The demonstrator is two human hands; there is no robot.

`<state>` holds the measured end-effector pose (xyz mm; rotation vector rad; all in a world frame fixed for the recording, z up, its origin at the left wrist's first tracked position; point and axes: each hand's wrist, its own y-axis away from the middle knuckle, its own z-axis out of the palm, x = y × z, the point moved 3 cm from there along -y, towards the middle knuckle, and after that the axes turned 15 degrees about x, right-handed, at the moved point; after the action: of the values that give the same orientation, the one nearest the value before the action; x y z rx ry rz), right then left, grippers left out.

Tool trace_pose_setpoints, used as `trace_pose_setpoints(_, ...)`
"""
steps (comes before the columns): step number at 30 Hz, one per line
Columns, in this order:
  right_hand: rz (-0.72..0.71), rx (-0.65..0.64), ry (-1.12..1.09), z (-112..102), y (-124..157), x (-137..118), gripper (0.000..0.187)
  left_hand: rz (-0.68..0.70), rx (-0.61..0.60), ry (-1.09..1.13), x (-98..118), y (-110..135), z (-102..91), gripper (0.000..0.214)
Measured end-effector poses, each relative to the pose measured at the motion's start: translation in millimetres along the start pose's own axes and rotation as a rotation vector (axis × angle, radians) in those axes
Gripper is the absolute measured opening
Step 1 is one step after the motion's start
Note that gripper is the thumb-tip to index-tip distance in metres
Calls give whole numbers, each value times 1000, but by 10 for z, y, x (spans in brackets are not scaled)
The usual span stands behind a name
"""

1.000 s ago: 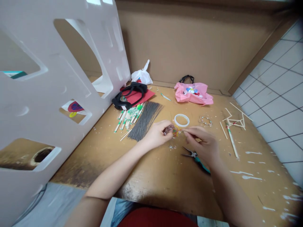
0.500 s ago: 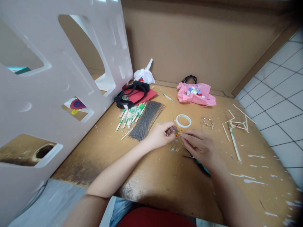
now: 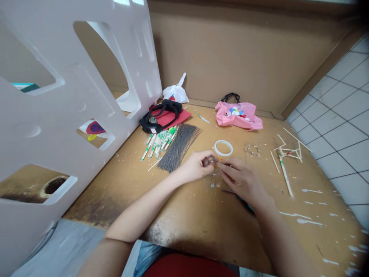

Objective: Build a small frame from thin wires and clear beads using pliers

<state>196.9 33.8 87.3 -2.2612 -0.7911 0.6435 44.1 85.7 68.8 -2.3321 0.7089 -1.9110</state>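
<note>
Moving in from a second ago, the right hand [image 3: 243, 179] is now resting its fingertips just beside the left hand [image 3: 197, 165] and hiding most of the pliers [image 3: 229, 191] on the counter [image 3: 184, 207]. The shift is suggesting close, two-handed handling of the yellow-orange strands [image 3: 219, 158], which are showing between the fingertips. The right hand is pinching the strands between thumb and fingers; the left hand is curling around a thin wire loop [image 3: 212, 158], its exact grip being too small to tell. Clear beads [image 3: 213, 185] are lying just below. Beyond, a beaded wire piece [image 3: 255, 155] is sitting to the right of a white tape ring [image 3: 223, 154], while gray wires [image 3: 178, 148] and wrapped chopsticks [image 3: 158, 142] are lying to the left. Farther back, a black headset [image 3: 150, 126] is resting partly on a red sheet [image 3: 186, 115], and a pink plastic bag [image 3: 221, 118] is holding colorful pieces near the back wall.
</note>
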Motion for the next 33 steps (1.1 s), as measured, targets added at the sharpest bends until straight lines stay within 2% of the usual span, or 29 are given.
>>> trace_pose_setpoints(4,57,45,-140,-31,-7,10,22,78,-3,-74,19,-3,-13,23)
trace_pose_setpoints(9,255,97,-265,-64,-22,81,14,169,-78,-97,47,9,-8,25)
trace_pose_setpoints(13,425,75,-310,-66,-43,135,13,121,-143,-84,45,29,-2,28)
trace_pose_setpoints(16,499,50,-319,-54,-42,158,16,79,-162,-94,54,40,1,27)
trace_pose_setpoints(20,554,21,-395,-35,-20,174,18,86,-135,-89,89,39,1,15)
trace_pose_setpoints(26,768,19,-575,17,39,229,23,60,-124,22,114,30,25,18)
trace_pose_setpoints(29,841,78,-656,30,36,247,25,42,-63,28,105,22,15,18)
trace_pose_setpoints(31,856,135,-642,24,25,260,29,11,-1,30,80,12,-6,19)
trace_pose_setpoints(33,869,131,-614,35,26,271,34,-22,76,64,49,0,-35,20)
